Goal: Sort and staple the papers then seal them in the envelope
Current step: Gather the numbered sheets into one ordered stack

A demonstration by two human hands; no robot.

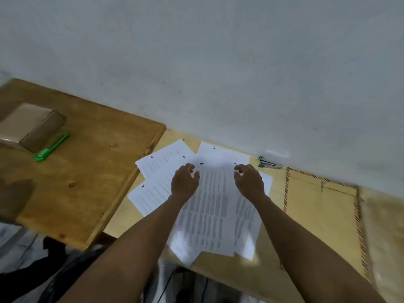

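While both forearms reach forward from the bottom of the head view, the left hand (184, 182) and the right hand (249, 182) sit over a loose spread of papers (209, 206) on the pale worktop (273, 254). The left hand has its fingers curled loosely downward, the tips at or just above the top sheet; whether it pinches the paper cannot be told. The right hand is curled the same way at the sheet's upper right edge, and its hold on the paper cannot be told either. Between the two hands lies the top sheet, covered in blurred grey blocks of print. The sheets overlap in a fan and carry handwritten numbers near their corners: 6, 2 and 5 show on the sheets that jut out to the left, 1 on the one at the back by the wall, 3 beside the right hand's fingertips.

A small stapler (270, 164) lies against the wall (218, 62), just beyond the papers to the right. To the right of the papers, apart from them, lies a brown envelope (323, 211) with a striped border, flat on the worktop with its flap side up.

To the left, a darker wooden board (87, 171) adjoins the pale worktop. On it lie a cardboard box (32, 125) and, just beside the box, a green cutter (51, 147).
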